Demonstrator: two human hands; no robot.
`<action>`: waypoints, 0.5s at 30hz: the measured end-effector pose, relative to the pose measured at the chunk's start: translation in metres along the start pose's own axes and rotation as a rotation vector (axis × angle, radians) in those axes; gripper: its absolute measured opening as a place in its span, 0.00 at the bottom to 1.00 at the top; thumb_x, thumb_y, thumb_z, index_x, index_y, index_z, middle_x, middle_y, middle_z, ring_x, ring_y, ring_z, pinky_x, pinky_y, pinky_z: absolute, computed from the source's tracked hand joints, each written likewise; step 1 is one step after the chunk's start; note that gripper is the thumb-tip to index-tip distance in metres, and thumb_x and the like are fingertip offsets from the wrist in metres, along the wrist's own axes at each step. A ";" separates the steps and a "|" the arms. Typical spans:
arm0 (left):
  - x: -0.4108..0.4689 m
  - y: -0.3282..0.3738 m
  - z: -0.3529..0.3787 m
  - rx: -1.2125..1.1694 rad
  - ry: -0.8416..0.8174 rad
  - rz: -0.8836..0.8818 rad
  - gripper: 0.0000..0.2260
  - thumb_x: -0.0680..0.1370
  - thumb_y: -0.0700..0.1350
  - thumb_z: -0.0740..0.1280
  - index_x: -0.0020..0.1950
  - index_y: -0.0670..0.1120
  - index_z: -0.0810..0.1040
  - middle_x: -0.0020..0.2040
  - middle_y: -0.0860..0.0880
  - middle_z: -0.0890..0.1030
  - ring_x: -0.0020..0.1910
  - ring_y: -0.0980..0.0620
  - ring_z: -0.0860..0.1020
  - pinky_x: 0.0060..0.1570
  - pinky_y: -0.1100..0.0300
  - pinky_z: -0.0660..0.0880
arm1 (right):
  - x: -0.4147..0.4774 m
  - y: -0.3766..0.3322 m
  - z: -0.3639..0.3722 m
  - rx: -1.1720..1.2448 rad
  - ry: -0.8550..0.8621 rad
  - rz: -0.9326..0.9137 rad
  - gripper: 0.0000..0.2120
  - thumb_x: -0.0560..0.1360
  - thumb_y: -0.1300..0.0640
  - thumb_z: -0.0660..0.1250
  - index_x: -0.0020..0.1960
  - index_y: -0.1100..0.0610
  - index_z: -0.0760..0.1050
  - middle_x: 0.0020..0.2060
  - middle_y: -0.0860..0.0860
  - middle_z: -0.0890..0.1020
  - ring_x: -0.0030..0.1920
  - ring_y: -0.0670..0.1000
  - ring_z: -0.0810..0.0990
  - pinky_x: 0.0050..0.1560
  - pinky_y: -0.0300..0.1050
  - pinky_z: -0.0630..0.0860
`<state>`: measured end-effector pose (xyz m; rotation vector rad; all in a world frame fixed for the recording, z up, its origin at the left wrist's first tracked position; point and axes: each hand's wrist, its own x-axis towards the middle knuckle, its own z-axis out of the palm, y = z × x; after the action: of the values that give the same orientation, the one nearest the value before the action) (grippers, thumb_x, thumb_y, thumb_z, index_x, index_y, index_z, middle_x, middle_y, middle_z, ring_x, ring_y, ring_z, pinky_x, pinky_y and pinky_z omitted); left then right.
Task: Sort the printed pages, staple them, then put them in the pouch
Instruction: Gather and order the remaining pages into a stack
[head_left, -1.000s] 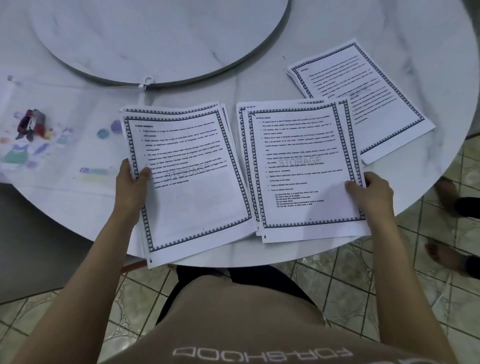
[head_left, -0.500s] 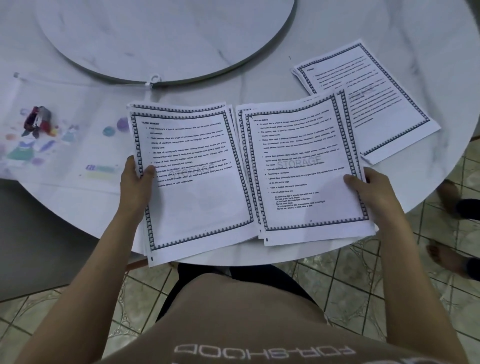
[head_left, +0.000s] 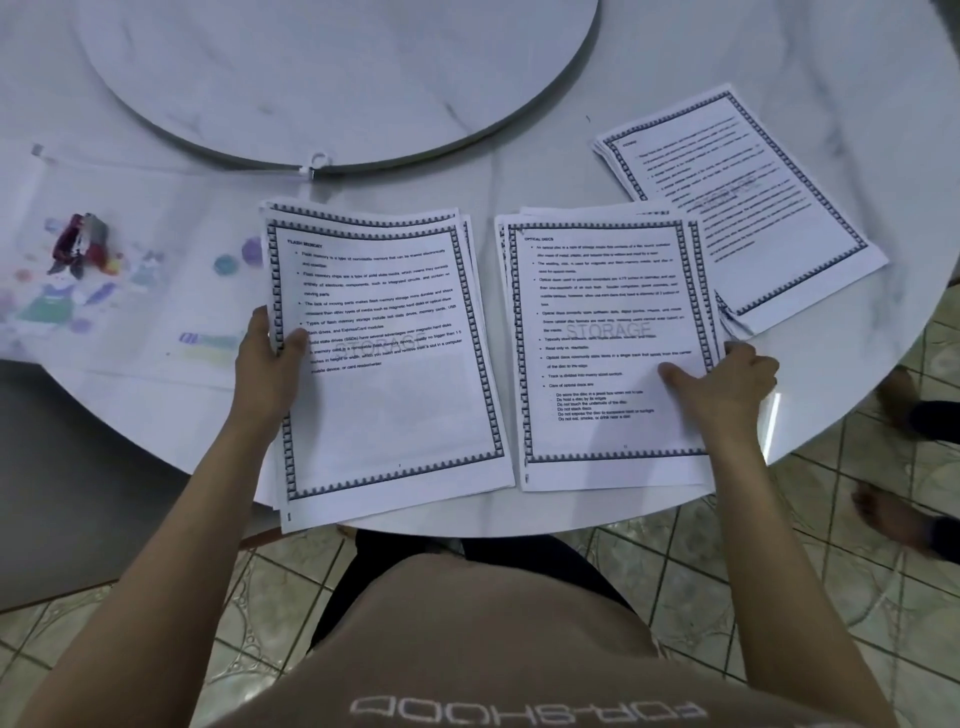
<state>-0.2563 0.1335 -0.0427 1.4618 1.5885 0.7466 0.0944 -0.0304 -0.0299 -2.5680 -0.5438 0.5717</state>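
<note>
Right hand (head_left: 727, 376), pinching its edge, has lowered the bordered white printed top sheet (head_left: 613, 338) flat onto the middle stack (head_left: 524, 478). Left hand (head_left: 267, 358) grips the left stack (head_left: 384, 395). Sorting unfinished.

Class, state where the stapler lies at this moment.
In the head view, the stapler lies far left on the table, on or in the clear pouch, left of the stack the left hand holds.

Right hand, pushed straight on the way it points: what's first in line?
The middle stack itself: the right hand grips its right edge and points up-left across its top page. The angled right stack probably sits just off that line.
</note>
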 end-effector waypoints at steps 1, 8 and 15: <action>0.000 0.001 0.000 -0.001 -0.002 0.002 0.13 0.80 0.38 0.58 0.65 0.40 0.68 0.60 0.46 0.75 0.57 0.50 0.74 0.57 0.58 0.69 | -0.001 -0.001 0.002 -0.001 0.015 0.012 0.37 0.69 0.54 0.73 0.68 0.68 0.59 0.66 0.64 0.61 0.67 0.63 0.59 0.66 0.53 0.62; 0.002 0.000 -0.003 -0.004 -0.024 0.010 0.13 0.80 0.38 0.59 0.64 0.41 0.68 0.57 0.49 0.74 0.56 0.51 0.73 0.56 0.59 0.69 | 0.005 -0.005 0.000 -0.011 0.012 0.103 0.38 0.67 0.53 0.75 0.68 0.65 0.60 0.66 0.64 0.65 0.68 0.63 0.62 0.66 0.54 0.63; 0.002 0.000 -0.002 -0.015 -0.036 0.022 0.09 0.80 0.38 0.58 0.60 0.45 0.69 0.56 0.49 0.74 0.55 0.52 0.73 0.55 0.61 0.69 | 0.013 -0.004 -0.013 0.033 -0.060 0.084 0.25 0.66 0.54 0.74 0.61 0.60 0.73 0.58 0.58 0.78 0.59 0.60 0.75 0.61 0.56 0.72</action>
<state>-0.2578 0.1357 -0.0419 1.4756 1.5391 0.7395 0.1097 -0.0255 -0.0211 -2.5591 -0.4448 0.6826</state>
